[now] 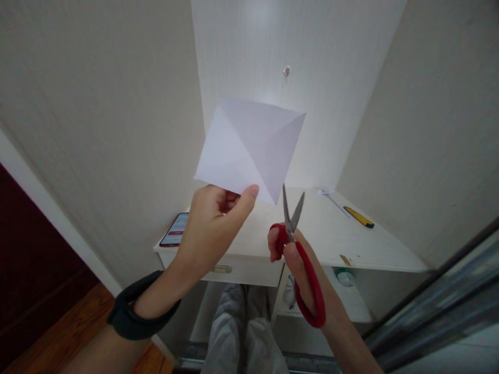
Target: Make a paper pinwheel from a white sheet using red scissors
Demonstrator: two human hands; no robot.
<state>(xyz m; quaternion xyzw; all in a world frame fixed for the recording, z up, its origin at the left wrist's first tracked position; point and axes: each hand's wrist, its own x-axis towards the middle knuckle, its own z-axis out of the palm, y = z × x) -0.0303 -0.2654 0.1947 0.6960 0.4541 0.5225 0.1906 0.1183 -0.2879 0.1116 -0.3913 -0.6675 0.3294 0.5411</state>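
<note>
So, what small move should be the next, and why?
Perhaps guide the scissors toward the right edge of the paper, because the left hand holds it up, and the right hand has the blades spread near that edge.

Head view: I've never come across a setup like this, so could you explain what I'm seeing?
There is no machine here. The left hand and right hand are a person's own, bare. The single picture comes from a camera worn on that person's head, looking forward and down. The left holds up a creased white paper; the right holds red-handled scissors, blades open, near the paper's lower corner. Below, on the desk, lie a phone and a yellow cutter.
</note>
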